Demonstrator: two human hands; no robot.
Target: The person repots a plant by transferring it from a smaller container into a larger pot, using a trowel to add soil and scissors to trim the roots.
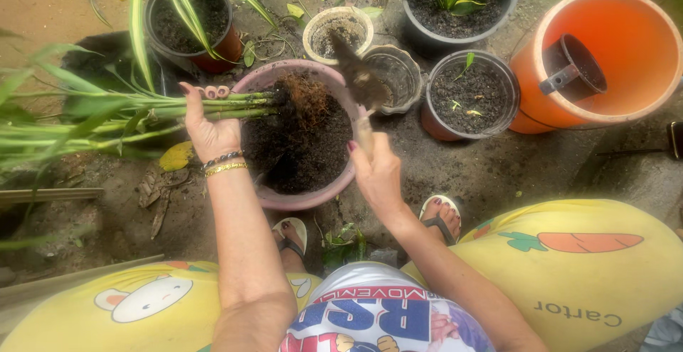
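Left hand [210, 128] clamps plant stems [235, 104] – right hand [376, 171] grips a blurred trowel [359, 82], handle hidden

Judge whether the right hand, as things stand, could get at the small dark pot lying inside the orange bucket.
Probably yes: the orange bucket is open-topped, nothing covers the small dark pot, but the right hand is holding a trowel.

Your one camera sits on your head, looking straight down. It is close over the pink pot [302, 135] and ground [498, 167].
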